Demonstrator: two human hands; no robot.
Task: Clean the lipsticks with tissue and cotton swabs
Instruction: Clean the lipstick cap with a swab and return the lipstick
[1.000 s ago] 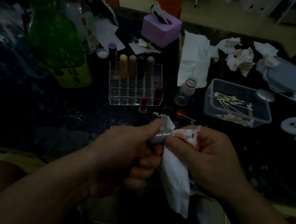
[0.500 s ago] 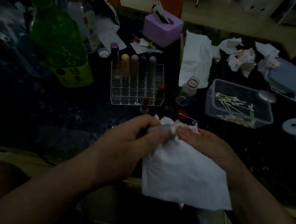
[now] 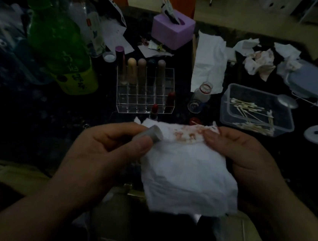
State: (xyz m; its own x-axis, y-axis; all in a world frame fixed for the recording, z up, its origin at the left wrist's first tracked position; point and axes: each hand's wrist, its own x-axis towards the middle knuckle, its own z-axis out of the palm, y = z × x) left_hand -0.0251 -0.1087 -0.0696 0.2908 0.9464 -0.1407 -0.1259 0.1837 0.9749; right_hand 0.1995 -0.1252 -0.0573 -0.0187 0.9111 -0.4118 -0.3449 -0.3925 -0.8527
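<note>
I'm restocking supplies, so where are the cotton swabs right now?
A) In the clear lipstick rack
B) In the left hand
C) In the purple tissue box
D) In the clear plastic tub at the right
D: the thin white cotton swabs lie loose inside the clear rectangular plastic tub.

Dim room: dark speckled table [image 3: 27,127], pale floor [image 3: 232,16] beyond.

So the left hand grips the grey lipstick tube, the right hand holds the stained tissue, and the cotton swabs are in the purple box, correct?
One detail is off: the head view shows the cotton swabs in the clear plastic tub, not the purple box. The rest stands: the left hand grips the grey lipstick tube and the right hand holds the stained tissue.
</note>
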